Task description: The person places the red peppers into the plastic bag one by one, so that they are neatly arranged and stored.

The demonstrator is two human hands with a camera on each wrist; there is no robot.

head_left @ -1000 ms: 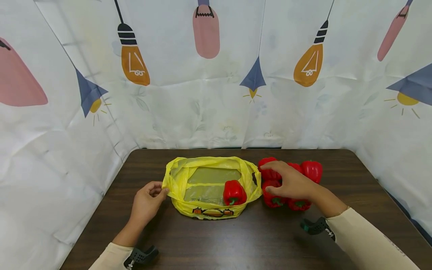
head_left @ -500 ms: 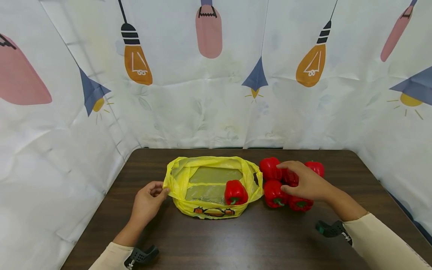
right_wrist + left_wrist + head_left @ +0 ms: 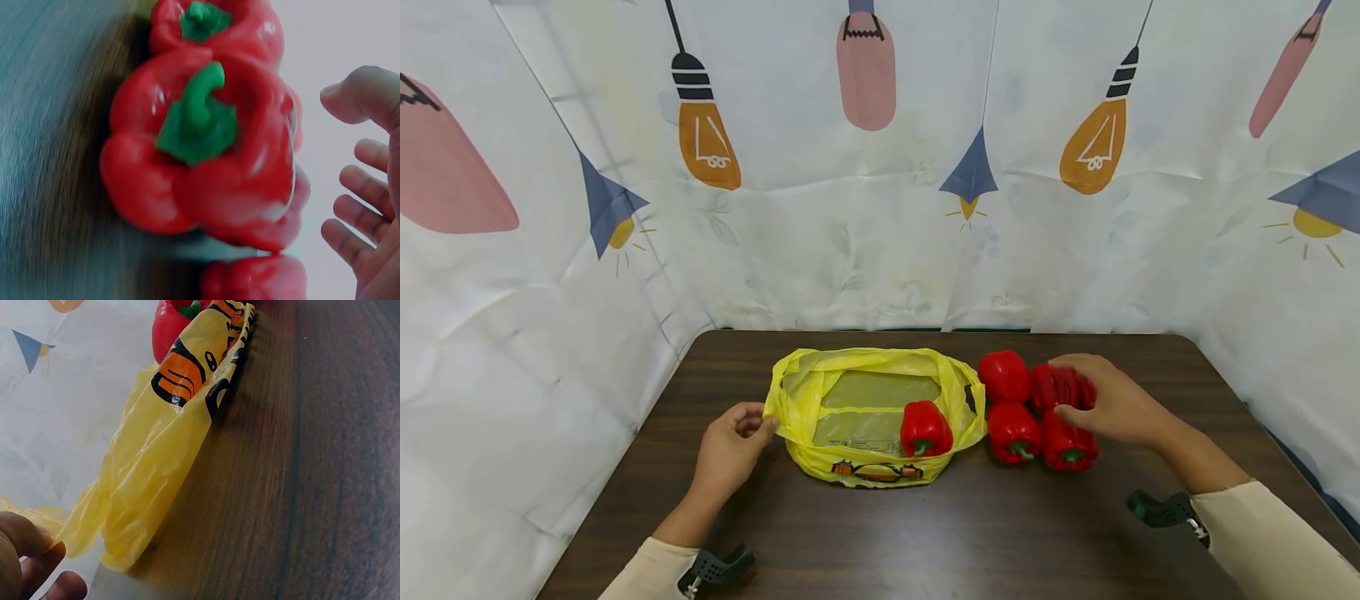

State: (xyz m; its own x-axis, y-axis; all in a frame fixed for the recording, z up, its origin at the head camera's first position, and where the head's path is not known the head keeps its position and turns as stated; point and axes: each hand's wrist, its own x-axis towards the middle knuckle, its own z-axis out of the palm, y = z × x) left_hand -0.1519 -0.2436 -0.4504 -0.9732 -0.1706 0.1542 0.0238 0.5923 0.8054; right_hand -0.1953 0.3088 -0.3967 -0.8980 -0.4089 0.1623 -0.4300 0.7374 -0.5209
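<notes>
My left hand [image 3: 733,450] pinches the left edge of a yellow plastic bag [image 3: 801,458] between thumb and forefinger. The bag lies with its mouth spread wide, and one red bell pepper [image 3: 925,429] rests inside at its right. In the head view, my right hand [image 3: 1112,400] is over the right part of a group of several red bell peppers [image 3: 1015,433] beside the bag, partly covering some. Seen from the right wrist, its fingers are spread apart, beside a pepper with a green stem [image 3: 200,115], holding nothing.
A dark wooden table [image 3: 880,550] bears everything. White cloth [image 3: 865,250] printed with light bulbs and lamps hangs behind and along both sides. Black wristbands [image 3: 715,568] are worn on both forearms.
My right hand has moved right across the peppers, uncovering the ones nearest the bag. My left hand keeps its pinch on the bag's edge in the same place.
</notes>
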